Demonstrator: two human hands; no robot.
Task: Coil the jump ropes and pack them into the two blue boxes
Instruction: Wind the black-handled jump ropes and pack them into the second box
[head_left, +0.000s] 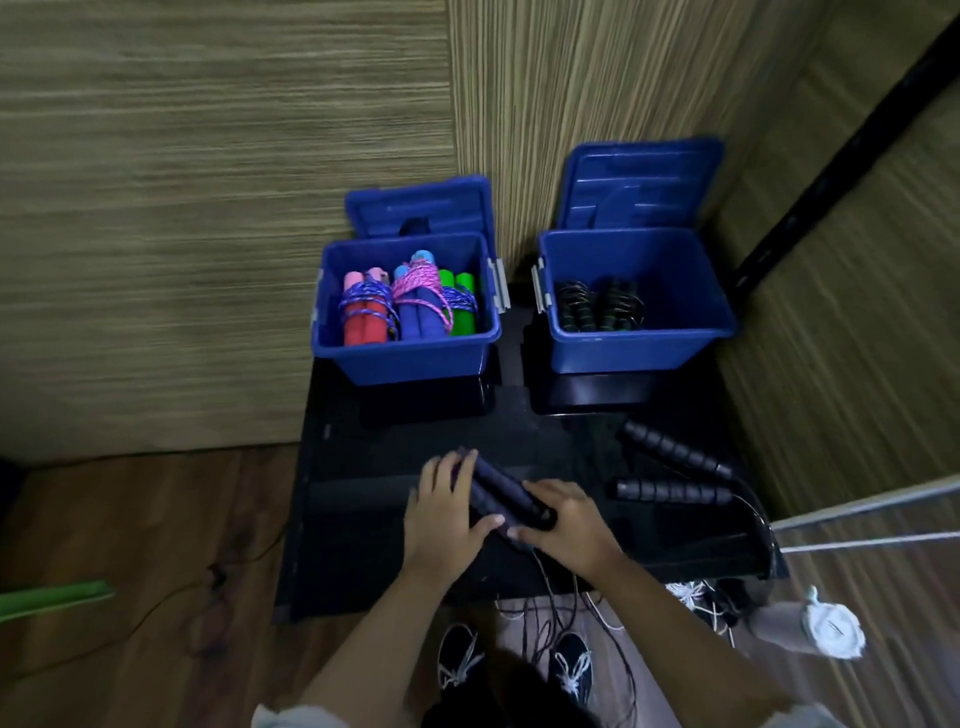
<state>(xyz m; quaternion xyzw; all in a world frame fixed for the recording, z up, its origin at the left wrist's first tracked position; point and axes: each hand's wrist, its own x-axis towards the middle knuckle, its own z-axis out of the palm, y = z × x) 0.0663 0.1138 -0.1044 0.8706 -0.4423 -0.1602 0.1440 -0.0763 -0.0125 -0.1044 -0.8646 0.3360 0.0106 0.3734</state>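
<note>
A black counter (363, 467) fills the middle of the frame, set against a striped wall (208, 208) above and wooden floor (130, 545) at lower left. Two open blue boxes stand side by side at its far edge, each with its lid (421, 205) leaning upright behind it. The left box (410, 358) holds three coiled jump ropes (410, 301) with red, blue and green handles, packed upright and touching one another. The right box (644, 343), just beside it, holds dark coiled ropes with black handles (597, 306) on its floor.

At centre right of the counter lies a loose rope whose two black ribbed handles (670, 470) are near each other, its cord (763, 519) trailing toward the lower right edge.

At lower centre, both hands are on a pair of dark purple handles (498, 488) lying together on the counter. The left hand (447, 514) has its fingers curled round the upper end, thumb pressed against the side. The right hand (566, 519) covers the lower end, fingers bent over it and thumb touching the handles. Their thin cord (545, 613) hangs off the near edge, down past two dark shoes (460, 660) with white laces.
</note>
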